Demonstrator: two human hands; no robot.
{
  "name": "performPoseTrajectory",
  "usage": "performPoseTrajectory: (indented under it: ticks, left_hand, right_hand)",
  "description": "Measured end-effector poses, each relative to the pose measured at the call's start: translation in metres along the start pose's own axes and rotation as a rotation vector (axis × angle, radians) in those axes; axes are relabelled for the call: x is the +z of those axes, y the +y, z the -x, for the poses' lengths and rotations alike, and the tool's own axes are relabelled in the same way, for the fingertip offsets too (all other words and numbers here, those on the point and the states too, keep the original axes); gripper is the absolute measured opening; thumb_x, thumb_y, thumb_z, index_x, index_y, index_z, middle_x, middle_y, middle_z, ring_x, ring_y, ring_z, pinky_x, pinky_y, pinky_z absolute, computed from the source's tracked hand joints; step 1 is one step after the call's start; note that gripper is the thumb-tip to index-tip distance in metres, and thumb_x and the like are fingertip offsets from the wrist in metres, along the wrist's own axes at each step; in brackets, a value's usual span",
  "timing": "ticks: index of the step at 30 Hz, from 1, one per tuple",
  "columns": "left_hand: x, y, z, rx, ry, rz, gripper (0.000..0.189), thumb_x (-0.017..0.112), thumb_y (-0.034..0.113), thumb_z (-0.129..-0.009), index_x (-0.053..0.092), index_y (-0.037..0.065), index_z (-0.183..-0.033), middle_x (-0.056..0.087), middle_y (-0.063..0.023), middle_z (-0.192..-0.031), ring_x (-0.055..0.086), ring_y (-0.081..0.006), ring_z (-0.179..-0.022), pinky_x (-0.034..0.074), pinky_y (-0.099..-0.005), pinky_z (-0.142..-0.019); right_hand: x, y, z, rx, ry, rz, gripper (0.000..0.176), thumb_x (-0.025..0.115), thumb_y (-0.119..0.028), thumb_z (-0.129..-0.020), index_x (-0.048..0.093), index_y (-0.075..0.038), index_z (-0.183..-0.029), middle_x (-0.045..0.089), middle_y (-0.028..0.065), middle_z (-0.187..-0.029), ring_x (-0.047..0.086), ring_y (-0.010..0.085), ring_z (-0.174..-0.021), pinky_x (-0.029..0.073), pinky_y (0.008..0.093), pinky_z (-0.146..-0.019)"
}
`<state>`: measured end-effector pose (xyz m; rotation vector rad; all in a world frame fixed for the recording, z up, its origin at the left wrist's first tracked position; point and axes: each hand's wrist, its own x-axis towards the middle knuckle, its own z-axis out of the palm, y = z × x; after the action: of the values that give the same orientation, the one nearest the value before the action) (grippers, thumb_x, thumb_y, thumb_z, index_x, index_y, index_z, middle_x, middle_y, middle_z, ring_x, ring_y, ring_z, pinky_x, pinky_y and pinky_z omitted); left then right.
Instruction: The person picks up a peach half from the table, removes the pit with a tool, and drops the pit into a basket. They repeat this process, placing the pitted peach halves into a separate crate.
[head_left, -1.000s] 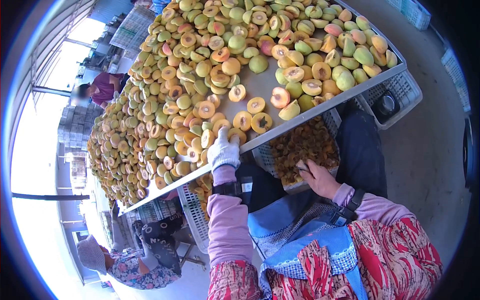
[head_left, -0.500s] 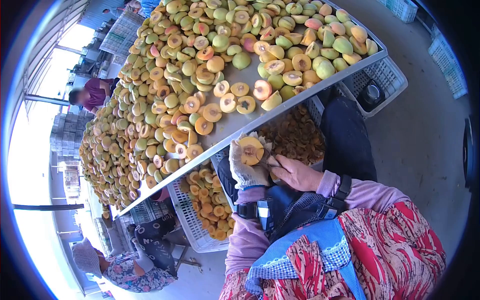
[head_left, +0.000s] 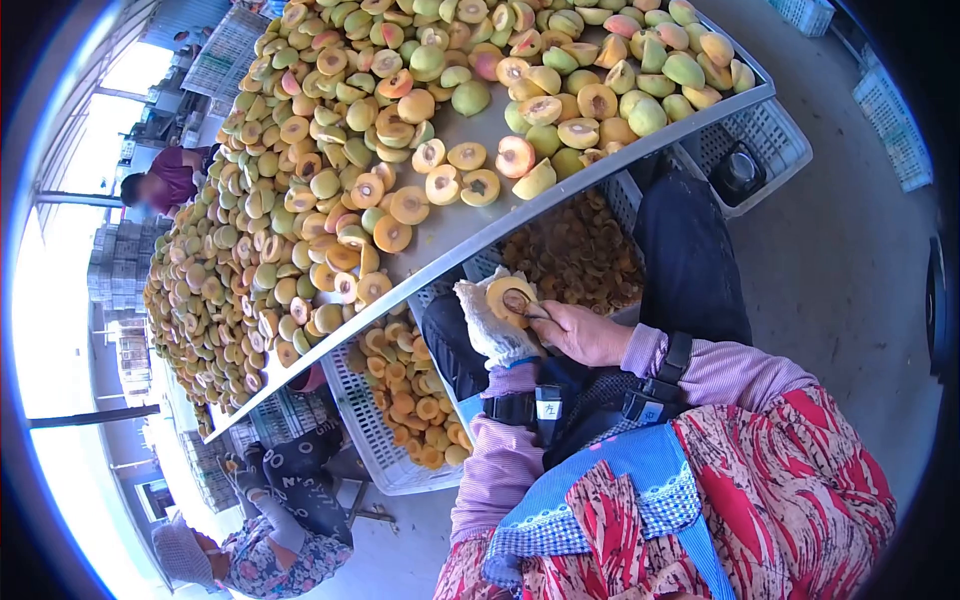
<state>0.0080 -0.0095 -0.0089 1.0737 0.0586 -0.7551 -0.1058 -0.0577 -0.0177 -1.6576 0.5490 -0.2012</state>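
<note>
My left hand, in a white cloth glove, holds a halved yellow-orange fruit cut side up over my lap. The stone shows dark in its middle. My bare right hand grips a small pitting tool whose tip is at the stone. Both hands are just below the metal edge of the sorting table, which is covered with several halved and whole fruits.
A white crate of pitted fruit halves stands under the table at my left knee. A crate of brown stones sits ahead of my lap. Empty white crates lie at right. One person works at the far side, another sits lower left.
My left hand took a fruit half from the table edge and brought it down to my lap. My right hand rose from the stone crate and set the tool to the stone.
</note>
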Motion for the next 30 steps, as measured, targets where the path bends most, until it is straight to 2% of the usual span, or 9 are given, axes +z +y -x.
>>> performPoseTrajectory:
  ticks: [10, 13, 16, 18, 21, 23, 26, 28, 30]
  left_hand:
    - [-0.002, -0.004, -0.002, 0.066, 0.012, -0.074, 0.052, 0.04, 0.049, -0.09, 0.055, -0.001, -0.092, 0.059, -0.0149, -0.087, 0.058, -0.0287, -0.079, 0.051, -0.0394, -0.069]
    - [0.001, 0.0, -0.005, -0.145, -0.042, -0.14, 0.045, 0.044, 0.042, -0.091, 0.054, 0.002, -0.106, 0.059, -0.0115, -0.093, 0.059, -0.023, -0.082, 0.049, -0.0341, -0.074]
    - [0.01, 0.008, -0.005, -0.367, -0.023, -0.437, 0.044, 0.043, 0.041, -0.091, 0.053, 0.002, -0.109, 0.059, -0.0107, -0.096, 0.058, -0.0231, -0.085, 0.048, -0.0344, -0.075]
    - [-0.005, -0.005, -0.014, -0.331, -0.064, -0.405, 0.039, 0.043, 0.035, -0.092, 0.052, 0.003, -0.111, 0.058, -0.011, -0.1, 0.058, -0.0235, -0.088, 0.048, -0.0347, -0.077]
    - [-0.003, -0.005, -0.004, -0.278, -0.172, 0.011, 0.034, 0.043, 0.027, -0.09, 0.049, 0.006, -0.116, 0.055, -0.0116, -0.108, 0.054, -0.0276, -0.1, 0.046, -0.0417, -0.084]
    - [0.0, -0.001, -0.004, -0.301, -0.16, 0.057, 0.033, 0.044, 0.028, -0.09, 0.05, 0.007, -0.115, 0.055, -0.0108, -0.109, 0.053, -0.0277, -0.101, 0.046, -0.0426, -0.084]
    - [0.007, -0.001, 0.002, -0.309, 0.042, 0.093, 0.03, 0.048, 0.03, -0.087, 0.052, 0.01, -0.109, 0.056, -0.009, -0.108, 0.054, -0.027, -0.1, 0.047, -0.0424, -0.082]
    - [0.001, -0.008, -0.003, -0.385, 0.052, 0.125, 0.028, 0.049, 0.029, -0.087, 0.054, 0.011, -0.107, 0.057, -0.0088, -0.105, 0.056, -0.0264, -0.096, 0.047, -0.0414, -0.081]
    - [0.002, -0.012, 0.0, -0.334, 0.045, 0.127, 0.029, 0.048, 0.027, -0.087, 0.055, 0.008, -0.108, 0.058, -0.0098, -0.104, 0.057, -0.0269, -0.093, 0.047, -0.0405, -0.082]
  right_hand:
    - [-0.013, -0.007, 0.0, 0.14, -0.202, -0.084, 0.033, 0.043, -0.03, -0.092, 0.05, -0.001, -0.106, 0.059, 0.0185, -0.087, 0.057, 0.0327, -0.081, 0.044, 0.0382, -0.075]
    - [-0.023, -0.023, 0.002, 0.345, -0.196, -0.139, 0.032, 0.043, -0.03, -0.092, 0.05, -0.001, -0.105, 0.06, 0.0179, -0.085, 0.058, 0.0331, -0.079, 0.044, 0.039, -0.074]
    - [-0.028, 0.016, -0.01, 0.022, -0.049, 0.096, 0.033, 0.042, -0.031, -0.092, 0.051, -0.002, -0.105, 0.06, 0.0164, -0.082, 0.059, 0.0303, -0.076, 0.046, 0.038, -0.071]
    - [-0.022, 0.033, -0.016, 0.037, -0.03, 0.115, 0.036, 0.041, -0.033, -0.092, 0.051, -0.002, -0.105, 0.06, 0.0154, -0.082, 0.06, 0.0272, -0.081, 0.046, 0.036, -0.072]
    - [-0.023, 0.027, -0.007, -0.088, 0.171, -0.039, 0.039, 0.041, -0.036, -0.092, 0.05, -0.001, -0.105, 0.058, 0.0134, -0.075, 0.06, 0.0227, -0.067, 0.048, 0.0334, -0.06]
    - [-0.035, -0.003, 0.011, 0.388, 0.017, -0.153, 0.039, 0.042, -0.036, -0.091, 0.049, 0.0, -0.105, 0.056, 0.0115, -0.07, 0.056, 0.019, -0.05, 0.045, 0.0311, -0.046]
    - [-0.028, -0.004, 0.022, 0.328, 0.042, -0.179, 0.04, 0.043, -0.036, -0.091, 0.048, 0.001, -0.104, 0.054, 0.0091, -0.065, 0.048, 0.0145, -0.037, 0.039, 0.0282, -0.035]
    - [-0.024, -0.007, 0.025, 0.355, 0.02, -0.158, 0.038, 0.044, -0.036, -0.091, 0.049, 0.001, -0.101, 0.056, 0.0118, -0.069, 0.055, 0.0205, -0.048, 0.044, 0.0319, -0.045]
    - [-0.014, 0.004, 0.02, 0.14, 0.094, -0.057, 0.037, 0.043, -0.035, -0.092, 0.049, 0.001, -0.098, 0.059, 0.0162, -0.075, 0.058, 0.0287, -0.063, 0.045, 0.0366, -0.058]
